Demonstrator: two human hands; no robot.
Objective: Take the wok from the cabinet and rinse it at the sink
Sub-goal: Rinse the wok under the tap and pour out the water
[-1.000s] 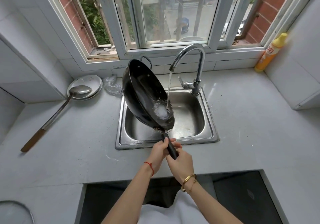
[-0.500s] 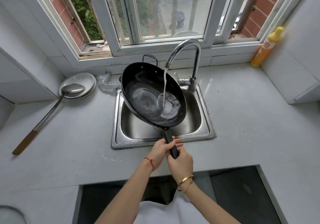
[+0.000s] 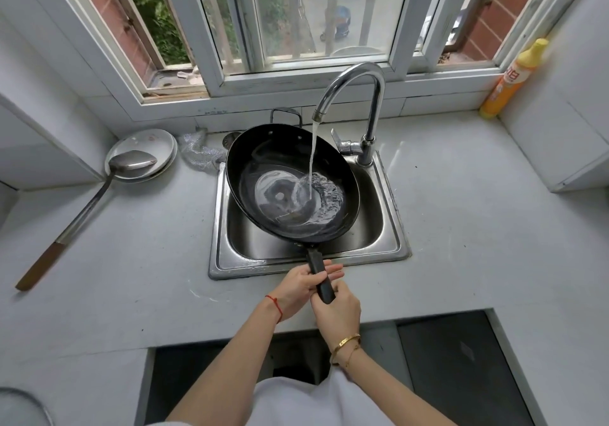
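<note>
Two hands hold a black wok (image 3: 263,161) over the sink (image 3: 392,227). The left hand (image 3: 301,285) wraps around the wok's long handle (image 3: 319,275), with its fingertips poking out on the right side. The right hand (image 3: 337,310) grips the near end of the same handle. The wok sits above the sink bowl and leans a little to the left. Water (image 3: 312,158) runs down from the tap (image 3: 359,95) into the wok and swirls in a small pool at the bottom.

On the counter (image 3: 478,227) to the left, a big metal ladle (image 3: 85,208) with a wooden end rests its scoop on a white plate (image 3: 155,142). A crumpled clear bag (image 3: 197,152) lies between the plate and the sink. A yellow bottle (image 3: 514,79) stands at the far right, by the window (image 3: 296,29).
</note>
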